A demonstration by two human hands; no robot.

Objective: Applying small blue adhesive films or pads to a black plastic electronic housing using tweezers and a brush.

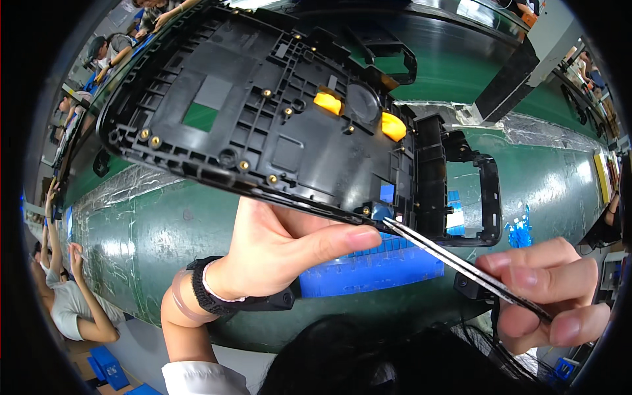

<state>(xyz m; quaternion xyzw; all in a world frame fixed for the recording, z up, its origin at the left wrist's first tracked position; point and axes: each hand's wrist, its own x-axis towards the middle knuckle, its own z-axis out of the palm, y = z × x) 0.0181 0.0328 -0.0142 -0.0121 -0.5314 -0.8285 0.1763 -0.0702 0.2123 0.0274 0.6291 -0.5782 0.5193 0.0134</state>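
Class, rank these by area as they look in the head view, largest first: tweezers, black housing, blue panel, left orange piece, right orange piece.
1. Black housing
2. Blue panel, visible part
3. Tweezers
4. Left orange piece and right orange piece: too alike to rank

tweezers (484, 277) shiny metal; housing (293, 158) matt plastic; worktop (145, 227) glossy.

Green worktop (158, 230) | blue panel (372, 276) | blue scraps (519, 232) | silver tape (125, 187)
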